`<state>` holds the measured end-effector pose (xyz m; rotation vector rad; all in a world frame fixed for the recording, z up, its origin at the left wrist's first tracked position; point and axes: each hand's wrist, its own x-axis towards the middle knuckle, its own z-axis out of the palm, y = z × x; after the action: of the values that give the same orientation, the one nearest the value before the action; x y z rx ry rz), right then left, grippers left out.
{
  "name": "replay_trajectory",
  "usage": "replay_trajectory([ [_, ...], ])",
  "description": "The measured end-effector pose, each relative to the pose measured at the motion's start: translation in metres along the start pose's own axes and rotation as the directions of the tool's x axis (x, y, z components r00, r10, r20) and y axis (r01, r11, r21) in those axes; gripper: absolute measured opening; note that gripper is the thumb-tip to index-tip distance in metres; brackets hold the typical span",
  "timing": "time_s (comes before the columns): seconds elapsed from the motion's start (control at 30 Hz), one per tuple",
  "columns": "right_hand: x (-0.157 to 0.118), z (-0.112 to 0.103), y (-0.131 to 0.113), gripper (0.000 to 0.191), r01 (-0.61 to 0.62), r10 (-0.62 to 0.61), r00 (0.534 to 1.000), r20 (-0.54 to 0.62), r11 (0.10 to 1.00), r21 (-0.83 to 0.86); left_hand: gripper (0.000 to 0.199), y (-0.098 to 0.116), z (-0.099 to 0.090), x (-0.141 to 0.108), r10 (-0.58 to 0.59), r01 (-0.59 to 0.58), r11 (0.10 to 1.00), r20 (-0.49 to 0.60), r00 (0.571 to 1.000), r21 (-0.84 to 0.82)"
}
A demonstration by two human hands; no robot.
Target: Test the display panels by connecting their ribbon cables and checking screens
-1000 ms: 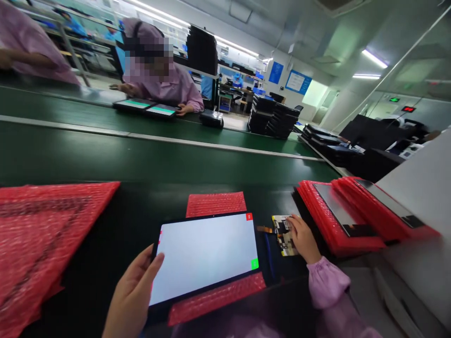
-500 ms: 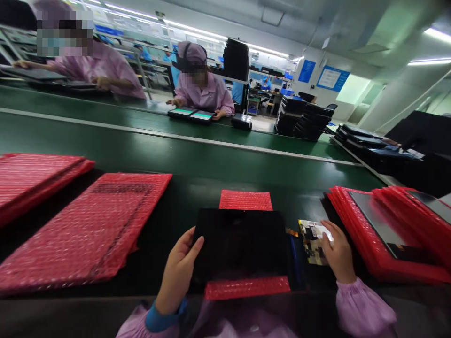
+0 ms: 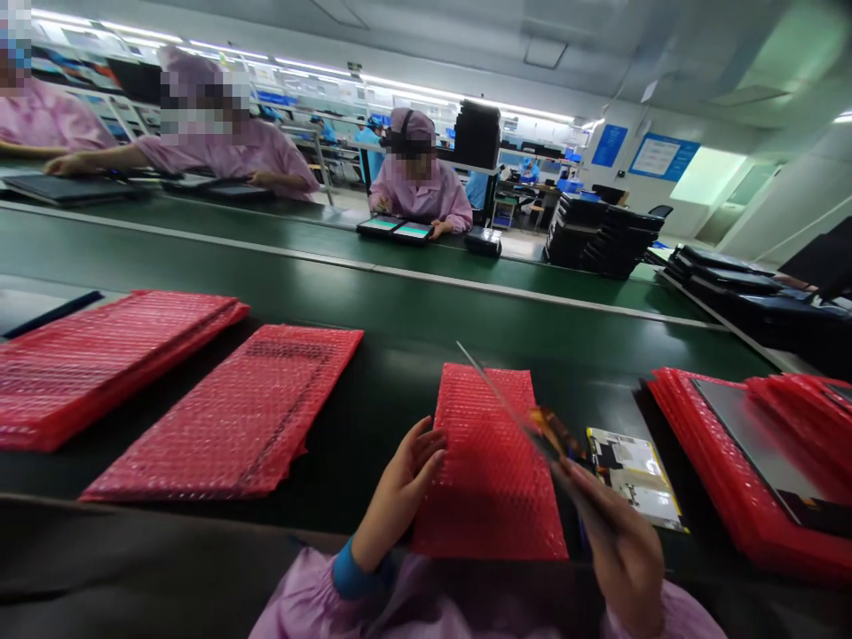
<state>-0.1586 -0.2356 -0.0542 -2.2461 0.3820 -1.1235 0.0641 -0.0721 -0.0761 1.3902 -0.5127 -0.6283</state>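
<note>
A thin display panel [image 3: 532, 433] is tilted almost edge-on above the table, gripped near its lower right end by my right hand [image 3: 629, 550]. An orange ribbon cable [image 3: 556, 430] hangs beside the panel. Under it lies a red bubble-wrap bag [image 3: 489, 479], flat in front of me. My left hand [image 3: 403, 488] is at the bag's left edge, thumb and fingers loosely bent with a gap between them and nothing held. Whether it touches the bag I cannot tell. Right of the bag lies a flat white-and-black part with yellow edges [image 3: 639, 479].
Red bubble-wrap bags lie at left [image 3: 232, 413] and further left [image 3: 113, 364]. A stack of red bags [image 3: 725, 497] with a grey panel [image 3: 765, 435] on top is at right. Across the green table [image 3: 413, 302] sit several co-workers in pink; black stacked items [image 3: 599, 235] stand beyond.
The panel has swung from lying flat over the red bag to edge-on at the right. My left hand has let it go; my right hand has left the white-and-black part and holds the panel.
</note>
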Motion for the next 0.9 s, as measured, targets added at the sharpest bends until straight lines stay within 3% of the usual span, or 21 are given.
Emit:
replay_trajectory([
  [0.07,0.007,0.009,0.002,0.050,0.316,-0.291,0.939,0.183,0.940,-0.129,0.069,-0.002,-0.001,0.001,0.005,-0.005,1.000,-0.008,1.000,0.028],
  [0.1,0.009,0.016,0.003,0.054,0.413,-0.365,0.898,0.247,0.891,-0.185,0.068,-0.003,-0.001,0.001,0.003,-0.003,0.999,-0.014,1.000,0.045],
  [0.2,0.010,0.037,0.009,0.055,0.499,-0.368,0.848,0.380,0.798,-0.339,0.066,-0.004,-0.002,0.000,0.007,-0.003,0.998,-0.062,0.998,0.057],
  [0.27,0.007,0.044,0.012,0.047,0.500,-0.303,0.816,0.492,0.797,-0.339,0.061,-0.002,-0.001,-0.002,0.039,-0.033,0.997,-0.090,0.995,0.069],
  [0.37,0.006,0.046,0.007,0.047,0.437,-0.240,0.788,0.567,0.867,-0.240,0.050,0.005,0.006,-0.007,0.117,-0.106,0.982,-0.063,0.991,0.160],
  [0.47,0.014,0.048,-0.010,0.028,0.200,-0.051,0.820,0.570,0.959,-0.202,0.045,0.014,0.020,-0.006,0.085,-0.103,0.959,0.078,0.993,0.264],
  [0.53,0.024,0.054,-0.022,0.024,0.006,0.147,0.764,0.628,0.972,-0.235,0.047,0.017,0.029,-0.003,0.032,-0.079,0.948,0.153,0.988,0.308],
  [0.6,0.036,0.062,-0.029,0.029,-0.099,0.261,0.683,0.682,0.958,-0.268,0.050,0.017,0.035,0.002,0.012,-0.068,0.938,0.164,0.986,0.339],
  [0.73,0.054,0.072,-0.027,0.029,-0.109,0.255,0.631,0.732,0.964,-0.242,0.055,0.013,0.038,0.008,0.006,-0.068,0.912,0.152,0.988,0.405],
  [0.9,0.055,0.075,-0.025,0.029,-0.097,0.249,0.636,0.730,0.965,-0.245,0.053,0.011,0.037,0.009,-0.002,-0.068,0.906,0.165,0.986,0.418],
])
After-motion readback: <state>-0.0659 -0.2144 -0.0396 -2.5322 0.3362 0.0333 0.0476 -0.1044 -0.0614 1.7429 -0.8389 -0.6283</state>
